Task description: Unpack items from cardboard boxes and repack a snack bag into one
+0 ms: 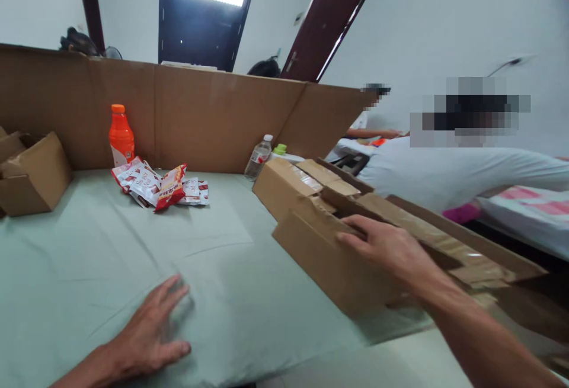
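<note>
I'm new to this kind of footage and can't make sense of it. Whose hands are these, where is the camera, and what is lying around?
There is no machine here: a person wears a camera on the head, looking forward and down, so both hands are their own. The left hand rests flat and open on the pale green cloth. The right hand lies on top of an open cardboard box, fingers over its edge. Farther back are snack packets, an orange bottle, a clear bottle and another box at the left. A cardboard wall stands behind them. On the right, another person in a pale shirt leans over.
</note>
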A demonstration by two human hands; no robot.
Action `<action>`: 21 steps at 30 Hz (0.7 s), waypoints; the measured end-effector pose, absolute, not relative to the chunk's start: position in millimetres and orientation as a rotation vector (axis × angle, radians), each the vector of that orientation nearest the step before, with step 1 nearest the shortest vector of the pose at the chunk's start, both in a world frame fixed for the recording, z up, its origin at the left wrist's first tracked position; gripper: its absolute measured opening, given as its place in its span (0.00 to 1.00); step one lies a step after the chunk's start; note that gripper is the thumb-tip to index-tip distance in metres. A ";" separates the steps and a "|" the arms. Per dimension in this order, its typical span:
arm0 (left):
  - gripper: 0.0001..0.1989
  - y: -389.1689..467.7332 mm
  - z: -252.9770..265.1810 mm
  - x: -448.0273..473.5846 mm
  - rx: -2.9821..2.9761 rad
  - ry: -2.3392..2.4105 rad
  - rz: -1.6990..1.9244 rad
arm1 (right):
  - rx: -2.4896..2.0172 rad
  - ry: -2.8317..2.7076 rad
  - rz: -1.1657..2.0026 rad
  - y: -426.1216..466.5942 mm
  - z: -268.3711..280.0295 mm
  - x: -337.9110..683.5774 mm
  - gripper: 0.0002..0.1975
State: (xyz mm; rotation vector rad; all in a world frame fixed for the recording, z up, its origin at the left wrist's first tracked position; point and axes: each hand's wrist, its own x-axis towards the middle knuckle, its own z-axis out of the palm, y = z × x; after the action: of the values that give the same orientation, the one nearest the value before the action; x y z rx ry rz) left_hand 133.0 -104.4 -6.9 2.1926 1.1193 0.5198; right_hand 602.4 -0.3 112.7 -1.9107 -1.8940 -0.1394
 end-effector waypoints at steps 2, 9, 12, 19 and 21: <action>0.46 -100.0 -6.4 120.3 2.150 1.190 0.612 | -1.836 -1.991 -0.130 -17.2 118.5 572.0 0.12; 0.63 -95.7 19.2 88.4 1.986 1.114 0.847 | -1.029 -2.446 0.093 -103.6 148.0 446.9 0.12; 0.68 -99.9 27.6 84.0 1.946 1.012 0.825 | -0.906 -2.545 0.282 -118.9 162.4 429.6 0.13; 0.73 -111.8 21.6 94.7 1.939 0.988 0.799 | -0.989 -2.635 0.714 -86.3 165.9 420.9 0.13; 0.74 -114.0 18.6 98.5 1.967 0.985 0.809 | -1.008 -2.667 0.552 -75.1 160.2 412.1 0.14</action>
State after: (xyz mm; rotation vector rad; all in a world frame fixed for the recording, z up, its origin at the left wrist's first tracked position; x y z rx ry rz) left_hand 98.5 -114.0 18.6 1.9670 0.9847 0.8088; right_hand 412.1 -75.1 160.2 -1.0077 -2.6666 0.5516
